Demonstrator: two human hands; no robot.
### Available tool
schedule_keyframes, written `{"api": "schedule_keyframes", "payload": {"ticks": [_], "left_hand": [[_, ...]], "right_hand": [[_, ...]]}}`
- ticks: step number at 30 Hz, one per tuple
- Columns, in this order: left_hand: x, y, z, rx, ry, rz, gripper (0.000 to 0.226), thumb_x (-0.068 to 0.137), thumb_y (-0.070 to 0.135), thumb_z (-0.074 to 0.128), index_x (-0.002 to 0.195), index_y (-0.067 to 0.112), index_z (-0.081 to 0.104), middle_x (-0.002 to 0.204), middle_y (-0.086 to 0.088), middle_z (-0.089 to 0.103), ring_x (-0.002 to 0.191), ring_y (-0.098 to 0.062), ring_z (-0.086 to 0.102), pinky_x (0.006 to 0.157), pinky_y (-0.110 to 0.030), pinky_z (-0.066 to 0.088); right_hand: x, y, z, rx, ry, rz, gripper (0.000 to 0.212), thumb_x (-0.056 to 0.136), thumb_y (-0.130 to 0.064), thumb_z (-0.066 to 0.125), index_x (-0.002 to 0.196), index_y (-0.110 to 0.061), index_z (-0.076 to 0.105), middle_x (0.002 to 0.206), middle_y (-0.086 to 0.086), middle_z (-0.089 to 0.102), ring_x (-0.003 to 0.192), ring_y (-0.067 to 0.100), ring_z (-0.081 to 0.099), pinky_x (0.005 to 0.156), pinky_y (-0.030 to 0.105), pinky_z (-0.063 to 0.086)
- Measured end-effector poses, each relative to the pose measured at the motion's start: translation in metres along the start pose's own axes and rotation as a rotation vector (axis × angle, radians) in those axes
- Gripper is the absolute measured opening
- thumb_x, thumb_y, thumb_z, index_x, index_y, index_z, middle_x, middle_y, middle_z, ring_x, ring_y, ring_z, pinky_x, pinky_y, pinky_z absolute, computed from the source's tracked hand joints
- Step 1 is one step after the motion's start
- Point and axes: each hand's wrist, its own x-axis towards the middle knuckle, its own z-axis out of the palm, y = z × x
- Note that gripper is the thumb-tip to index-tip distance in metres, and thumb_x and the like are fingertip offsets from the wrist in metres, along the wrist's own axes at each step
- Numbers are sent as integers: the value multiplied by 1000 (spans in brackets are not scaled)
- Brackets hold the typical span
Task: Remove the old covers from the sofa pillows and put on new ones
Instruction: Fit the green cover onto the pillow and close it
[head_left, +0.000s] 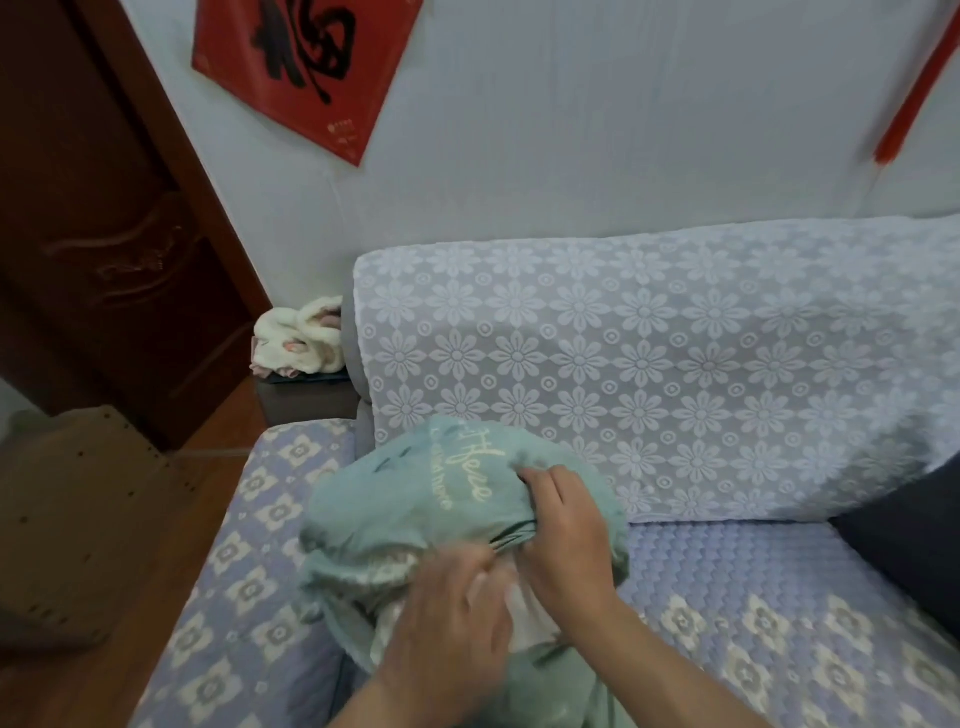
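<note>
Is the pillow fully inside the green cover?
No. White pillow shows at the bunched opening of the green cover, between both hands.

Hands (563, 540) on green pillow cover (395, 519)

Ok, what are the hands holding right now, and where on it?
The right hand grips bunched fabric near the opening of the green pillow cover. The left hand is blurred at the white pillow insert; its hold cannot be told.

"福" on red wall poster (306, 67)
</note>
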Motion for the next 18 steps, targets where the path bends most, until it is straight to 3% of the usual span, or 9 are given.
{"api": "schedule_keyframes", "payload": {"ticks": [2,4,6,8,9,12,15,17,18], "left_hand": [[-24,8,7,-33,-164,114,27,77,25,58,98,19,74,108,-1,61,87,-23,70,83,-30,49],[-33,9,19,-28,-346,21,52,74,34,54,120,18,71,128,0,52,110,-20,67,97,-26,40],[-17,6,29,-71,-325,-101,71,76,31,55,143,8,54,148,-8,45,143,-28,40,115,-36,31],[4,10,35,-39,-348,-100,69,83,30,54,148,9,44,151,-6,43,156,-30,11,121,-45,26],[12,15,38,-22,-374,-102,64,84,33,55,144,11,47,147,-4,48,156,-30,6,121,-49,24],[26,31,41,18,-466,-213,52,81,48,52,120,17,66,126,-1,66,155,-36,13,118,-55,18],[23,36,40,-19,-562,-114,50,80,45,41,120,27,65,124,8,66,155,-31,12,121,-53,11],[22,27,28,-94,-511,65,33,83,37,43,106,30,67,111,12,68,143,-25,38,121,-49,19],[23,18,22,-112,-422,116,21,84,34,50,96,29,67,102,10,67,126,-20,52,118,-47,28]], "right_hand": [[5,-3,-5,11,-36,52,56,67,6,62,120,-12,64,100,1,58,89,25,58,68,39,52],[7,-4,-10,21,-76,95,61,68,9,62,124,-15,61,105,0,58,92,24,60,71,41,52],[8,-2,-14,54,-99,143,57,75,5,62,126,-20,58,109,-3,60,96,21,61,76,40,52],[6,-1,-19,87,-108,191,45,84,-4,59,125,-24,57,111,-6,63,99,17,61,81,38,51],[5,-1,-22,83,-118,202,41,88,-8,57,125,-25,57,111,-8,64,100,16,61,83,37,51],[-2,-1,-30,-7,-184,202,43,91,-12,53,131,-27,54,114,-7,67,101,19,63,85,36,50],[-10,10,-35,-91,-222,262,46,83,-3,53,122,-27,58,101,-8,65,92,20,62,77,36,50],[-21,24,-40,-106,-198,258,50,70,9,54,109,-20,63,92,-8,51,83,19,54,67,37,48],[-27,28,-42,-96,-181,247,49,67,13,57,105,-18,63,91,-9,45,81,17,50,64,36,47]]}}
